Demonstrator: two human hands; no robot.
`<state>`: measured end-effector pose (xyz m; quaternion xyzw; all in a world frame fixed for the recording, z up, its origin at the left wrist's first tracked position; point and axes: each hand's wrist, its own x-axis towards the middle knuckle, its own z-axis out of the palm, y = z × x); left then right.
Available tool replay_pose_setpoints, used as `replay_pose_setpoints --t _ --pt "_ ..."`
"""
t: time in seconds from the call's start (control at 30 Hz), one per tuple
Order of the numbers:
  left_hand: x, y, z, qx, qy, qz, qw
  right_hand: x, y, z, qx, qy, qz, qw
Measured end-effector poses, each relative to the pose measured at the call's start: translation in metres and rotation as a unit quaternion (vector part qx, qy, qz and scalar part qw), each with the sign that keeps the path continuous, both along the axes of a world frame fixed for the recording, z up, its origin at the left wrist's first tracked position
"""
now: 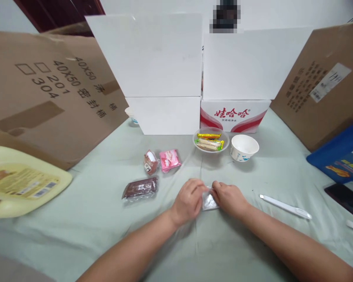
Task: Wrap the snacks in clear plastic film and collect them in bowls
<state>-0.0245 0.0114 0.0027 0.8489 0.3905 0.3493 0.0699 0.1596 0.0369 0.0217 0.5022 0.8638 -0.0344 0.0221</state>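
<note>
Between my two hands is a small clear plastic packet (209, 201), its contents too blurred to make out. My left hand (188, 200) pinches its upper left edge, and my right hand (230, 196) grips its upper right edge with curled fingers. To the left lie a dark brown wrapped snack (140, 188), a pink snack packet (170, 160) and a brown-and-white wrapped snack (150, 162). Beyond my hands stand a clear plastic bowl (197, 145) holding several wrapped snacks and a white paper bowl (243, 150). A white utility knife (285, 206) lies right of my right hand.
Cardboard boxes (47, 94) flank the green cloth (176, 250). White boxes (164, 115) close off the back, with a paper cup (131, 116) partly behind them. A yellow bottle (26, 184) lies at left; a blue package (341, 156) and a phone (345, 199) are at right.
</note>
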Motion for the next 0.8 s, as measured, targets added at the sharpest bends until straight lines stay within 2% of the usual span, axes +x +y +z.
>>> replay_pose_setpoints --t 0.07,0.13,0.23,0.33,0.37,0.43,0.5,0.53,0.7,0.8 --pt "0.002 -0.002 0.004 0.029 0.079 -0.048 0.995 0.000 0.000 -0.001 0.002 0.000 0.006 1.000" --pt "0.003 -0.004 0.007 0.029 0.146 -0.066 0.987 0.001 0.002 -0.001 0.003 0.000 0.015 1.000" --pt "0.003 -0.004 0.010 -0.012 0.197 -0.037 0.980 0.006 0.011 0.003 0.015 -0.001 0.001 1.000" --pt "0.003 -0.005 0.012 -0.050 0.202 -0.013 0.978 0.012 0.018 0.010 0.068 0.018 -0.042 0.997" --pt "0.004 -0.006 0.013 -0.060 0.197 -0.007 0.978 0.013 0.018 0.011 0.089 0.038 -0.025 0.995" --pt "0.003 -0.006 0.014 -0.079 0.183 0.009 0.980 0.013 0.014 0.010 0.099 0.096 0.076 0.987" --pt "0.002 -0.005 0.015 -0.094 0.173 0.030 0.980 0.011 0.005 0.003 0.069 0.154 0.180 0.969" --pt "0.000 -0.004 0.016 -0.099 0.173 0.038 0.979 0.009 0.000 -0.002 0.053 0.175 0.204 0.962" --pt "-0.010 -0.001 0.023 -0.102 0.193 0.016 0.976 0.013 -0.017 -0.023 0.052 0.173 0.207 0.961" --pt "-0.015 0.000 0.024 -0.095 0.203 0.057 0.973 0.025 -0.013 -0.017 0.031 0.139 0.228 0.963"
